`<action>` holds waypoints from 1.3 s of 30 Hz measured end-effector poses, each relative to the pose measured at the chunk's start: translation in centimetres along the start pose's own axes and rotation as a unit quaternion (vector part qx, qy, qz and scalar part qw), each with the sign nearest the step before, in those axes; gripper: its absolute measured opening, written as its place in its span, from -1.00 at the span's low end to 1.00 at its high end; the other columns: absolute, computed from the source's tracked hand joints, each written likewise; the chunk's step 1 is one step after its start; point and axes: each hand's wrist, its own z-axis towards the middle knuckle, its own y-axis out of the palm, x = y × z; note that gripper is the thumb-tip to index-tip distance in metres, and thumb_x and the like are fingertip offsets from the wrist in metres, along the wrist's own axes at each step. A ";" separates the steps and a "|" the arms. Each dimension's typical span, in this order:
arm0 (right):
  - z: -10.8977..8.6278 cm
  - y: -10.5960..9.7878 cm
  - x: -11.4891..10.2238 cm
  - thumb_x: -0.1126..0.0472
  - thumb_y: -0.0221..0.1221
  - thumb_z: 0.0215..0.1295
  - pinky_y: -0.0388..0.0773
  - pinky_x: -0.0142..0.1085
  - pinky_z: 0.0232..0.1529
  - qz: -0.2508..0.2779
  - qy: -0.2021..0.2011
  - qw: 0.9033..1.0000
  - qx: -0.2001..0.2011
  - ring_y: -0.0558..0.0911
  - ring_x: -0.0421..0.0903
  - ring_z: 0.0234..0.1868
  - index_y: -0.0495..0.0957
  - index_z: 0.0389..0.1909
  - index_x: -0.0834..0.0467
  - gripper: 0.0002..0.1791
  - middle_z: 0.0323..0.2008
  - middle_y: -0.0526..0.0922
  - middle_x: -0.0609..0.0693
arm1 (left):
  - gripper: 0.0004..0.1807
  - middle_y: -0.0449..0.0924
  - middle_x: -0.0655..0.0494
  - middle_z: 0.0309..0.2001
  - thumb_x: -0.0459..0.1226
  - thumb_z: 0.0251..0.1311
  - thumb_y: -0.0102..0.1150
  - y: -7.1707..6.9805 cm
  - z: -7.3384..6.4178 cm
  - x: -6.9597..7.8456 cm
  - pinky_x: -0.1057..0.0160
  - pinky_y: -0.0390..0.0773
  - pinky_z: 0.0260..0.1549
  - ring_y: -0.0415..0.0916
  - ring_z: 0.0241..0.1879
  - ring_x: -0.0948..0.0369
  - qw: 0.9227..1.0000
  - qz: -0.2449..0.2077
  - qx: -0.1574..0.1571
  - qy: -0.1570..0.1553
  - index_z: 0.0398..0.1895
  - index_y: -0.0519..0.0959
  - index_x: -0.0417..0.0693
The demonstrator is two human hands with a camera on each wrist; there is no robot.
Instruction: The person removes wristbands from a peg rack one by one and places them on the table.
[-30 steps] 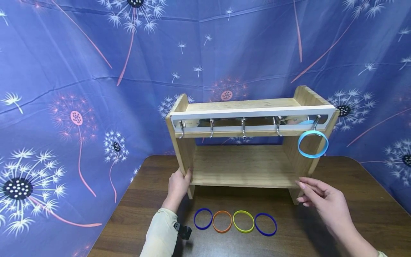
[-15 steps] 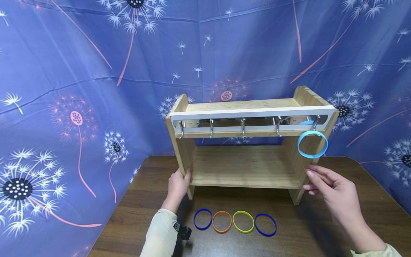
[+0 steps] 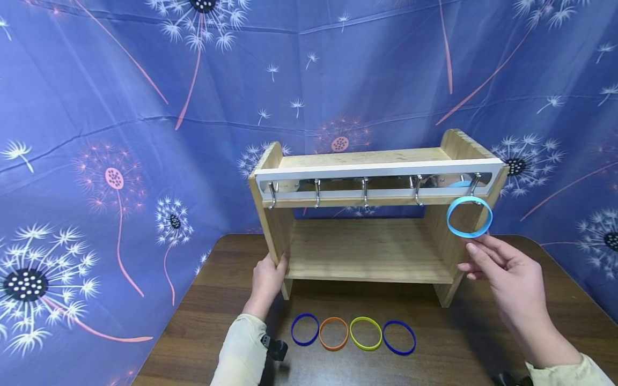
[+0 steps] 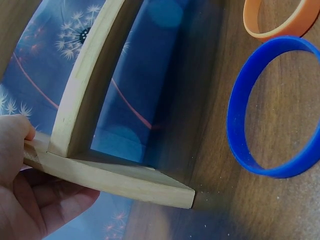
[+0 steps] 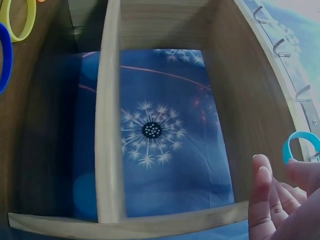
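Note:
My left hand [image 3: 269, 280] grips the left side panel of a wooden shelf [image 3: 372, 252]. In the left wrist view, its thumb and fingers lie on opposite sides of that panel [image 4: 115, 180]. A light blue silicone wristband [image 3: 450, 220] hangs from the rightmost metal hook [image 3: 475, 183] of the rack. My right hand [image 3: 516, 281] is just under this wristband, its fingertips right at the lower edge. The right wrist view has the thumb and index finger apart with nothing between them, the wristband [image 5: 287, 150] partly hidden behind the hand [image 5: 285, 205].
Several wristbands lie in a row before the shelf: a dark blue one [image 3: 292, 335], an orange one [image 3: 322, 340], a yellow one [image 3: 353, 335] and another dark blue one [image 3: 385, 340]. Several hooks without bands line the white rack [image 3: 338, 172]. A patterned blue cloth [image 3: 217, 80] hangs behind the table [image 3: 193, 332].
My right hand has risen from beside the lower shelf board to just below the hanging light blue wristband. The left hand, shelf and row of wristbands have stayed put.

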 end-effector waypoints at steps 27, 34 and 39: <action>0.4 1.1 -1.4 0.53 0.17 0.25 0.53 -0.41 -0.60 0.057 -0.023 0.995 0.080 0.71 -0.11 -0.54 0.50 -0.04 0.54 -0.74 -0.35 0.75 0.12 | -0.71 0.59 -0.10 -0.58 -0.07 0.31 0.12 -0.1 0.0 0.1 -0.07 0.48 -0.54 0.57 -0.53 -0.11 1.000 -0.003 -0.004 -0.001 -0.44 0.54 -0.09; 0.4 1.4 -2.0 0.52 0.19 0.24 0.52 -0.41 -0.60 0.068 -0.021 0.991 0.113 0.71 -0.09 -0.55 0.50 -0.06 0.55 -0.73 -0.34 0.74 0.15 | -0.70 0.58 -0.08 -0.59 -0.06 0.31 0.12 -0.1 0.0 0.0 -0.06 0.48 -0.53 0.56 -0.54 -0.07 1.000 -0.002 -0.005 -0.005 -0.45 0.53 -0.07; 0.3 1.5 -2.4 0.53 0.19 0.22 0.53 -0.40 -0.61 0.085 -0.029 0.988 0.125 0.71 -0.07 -0.55 0.49 -0.06 0.58 -0.72 -0.34 0.74 0.17 | -0.71 0.57 -0.06 -0.61 -0.07 0.31 0.12 -0.1 0.0 0.1 -0.04 0.48 -0.55 0.56 -0.56 -0.05 1.000 -0.003 -0.007 -0.005 -0.45 0.53 -0.08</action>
